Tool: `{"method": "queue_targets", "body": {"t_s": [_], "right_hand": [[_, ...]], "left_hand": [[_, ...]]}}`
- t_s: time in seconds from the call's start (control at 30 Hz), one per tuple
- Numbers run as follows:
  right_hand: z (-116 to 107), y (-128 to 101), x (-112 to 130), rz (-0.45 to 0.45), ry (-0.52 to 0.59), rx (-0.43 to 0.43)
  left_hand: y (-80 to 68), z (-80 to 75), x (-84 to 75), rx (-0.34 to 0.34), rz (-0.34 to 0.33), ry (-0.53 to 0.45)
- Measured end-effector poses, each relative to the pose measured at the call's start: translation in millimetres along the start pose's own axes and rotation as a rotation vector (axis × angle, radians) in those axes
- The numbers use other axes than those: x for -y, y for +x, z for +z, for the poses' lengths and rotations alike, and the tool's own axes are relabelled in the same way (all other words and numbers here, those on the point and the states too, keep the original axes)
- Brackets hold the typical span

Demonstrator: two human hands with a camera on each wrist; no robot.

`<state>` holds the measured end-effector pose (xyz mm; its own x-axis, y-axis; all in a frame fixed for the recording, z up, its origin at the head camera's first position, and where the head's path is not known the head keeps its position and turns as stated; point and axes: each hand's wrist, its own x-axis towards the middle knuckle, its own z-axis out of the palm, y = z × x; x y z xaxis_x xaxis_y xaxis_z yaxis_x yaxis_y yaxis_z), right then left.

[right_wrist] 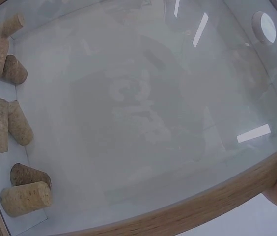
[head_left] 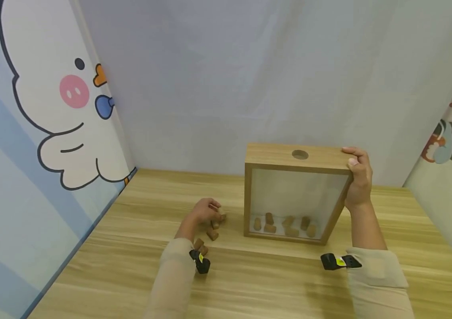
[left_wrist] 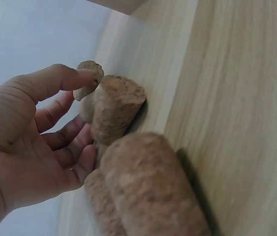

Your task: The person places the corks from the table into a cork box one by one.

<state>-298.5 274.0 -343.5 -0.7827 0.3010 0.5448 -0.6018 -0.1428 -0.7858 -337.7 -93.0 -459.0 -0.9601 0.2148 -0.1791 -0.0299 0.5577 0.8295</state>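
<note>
— We're counting now: one wooden box with a glass front, right of centre in the head view, and one round hole in its top.

— And inside it? We make it seven corks along the left edge of the right wrist view, lying in loose pairs and a three.

— Agreed, seven. Outside the box, lower centre of the head view, we see about four loose corks on the table, though the hand hides part of that cluster.

— The left wrist view shows four there too, one small and three larger.

— Two hands: left hand, right hand.

— Two wrist cameras as well.
</note>
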Motion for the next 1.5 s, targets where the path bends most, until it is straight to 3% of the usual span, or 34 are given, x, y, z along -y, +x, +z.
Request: {"method": "queue_targets", "body": {"t_s": [0.1, 0.33, 0.6, 0.97, 1.2, 1.5], "right_hand": [[1, 0, 0, -0.001, 0.007, 0.001], [1, 0, 1, 0.004, 0.003, 0.010], [1, -1, 3, 0.019, 0.001, 0.016], [2, -1, 4, 0.022, 0.003, 0.015], [2, -2, 4, 0.019, 0.010, 0.015], [2, -2, 5, 0.021, 0.009, 0.017]], "left_hand": [[-2.0, -4.8, 1.3, -0.018, 0.031, 0.010], [-5.7, -15.4, -4.0, -0.065, 0.079, -0.097], [-9.0, -24.6, -18.0, -0.062, 0.132, -0.178], [-20.5, -26.3, -49.0, -0.092, 0.236, -0.085], [-33.3, -25.7, -75.5, -0.124, 0.325, -0.106], [-53.2, -27.3, -110.8, -0.237, 0.440, -0.118]]}}
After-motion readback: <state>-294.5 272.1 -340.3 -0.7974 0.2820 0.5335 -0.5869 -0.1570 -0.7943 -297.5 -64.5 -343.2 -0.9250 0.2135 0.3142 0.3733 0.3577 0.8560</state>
